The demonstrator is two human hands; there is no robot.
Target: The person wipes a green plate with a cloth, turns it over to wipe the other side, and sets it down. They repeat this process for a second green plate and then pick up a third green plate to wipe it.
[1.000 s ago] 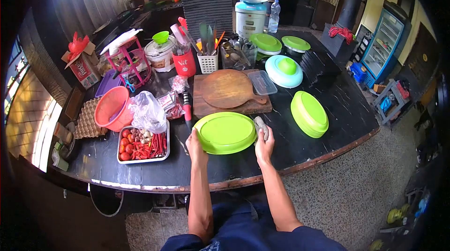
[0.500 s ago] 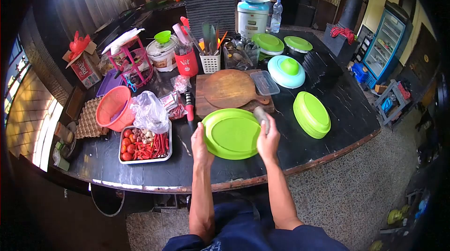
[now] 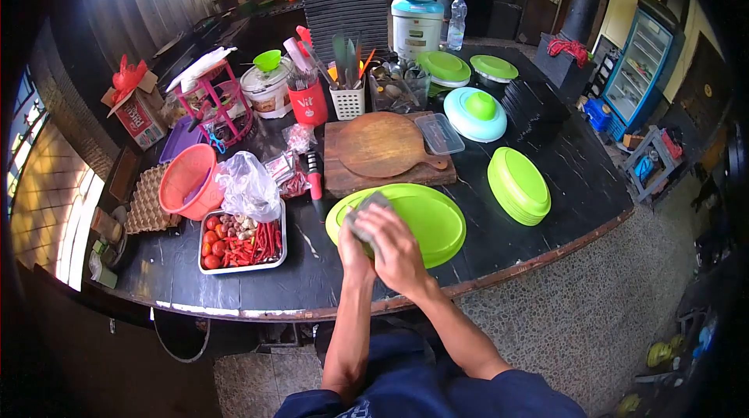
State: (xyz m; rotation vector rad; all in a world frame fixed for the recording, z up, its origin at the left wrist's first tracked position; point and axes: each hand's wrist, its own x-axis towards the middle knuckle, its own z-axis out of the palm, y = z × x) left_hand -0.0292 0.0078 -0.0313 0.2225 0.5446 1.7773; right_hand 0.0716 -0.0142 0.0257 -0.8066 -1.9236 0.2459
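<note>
An oval lime-green plate (image 3: pixel 433 223) is held in front of me at the table's near side. My left hand (image 3: pixel 355 258) grips the plate's left end, its fingers partly hidden behind the right hand. A grey cloth (image 3: pixel 376 203) is bunched under the fingers of my right hand (image 3: pixel 394 248), which presses it on the left part of the plate. Both hands are close together and overlap in view. To the right, a stack of matching green oval plates (image 3: pixel 519 184) lies on the black table.
A round wooden board (image 3: pixel 382 145) lies beyond the plate, with a clear plastic lid (image 3: pixel 439 134) beside it. On the left are a tray of tomatoes and chillies (image 3: pixel 242 266), a plastic bag (image 3: pixel 248 184) and an orange basket (image 3: pixel 191 180). Covered bowls (image 3: pixel 474 125) stand behind.
My right hand has moved with the cloth from the plate's right edge across to its left side, beside my left hand. The plate's right end now extends further right, free of the hand.
</note>
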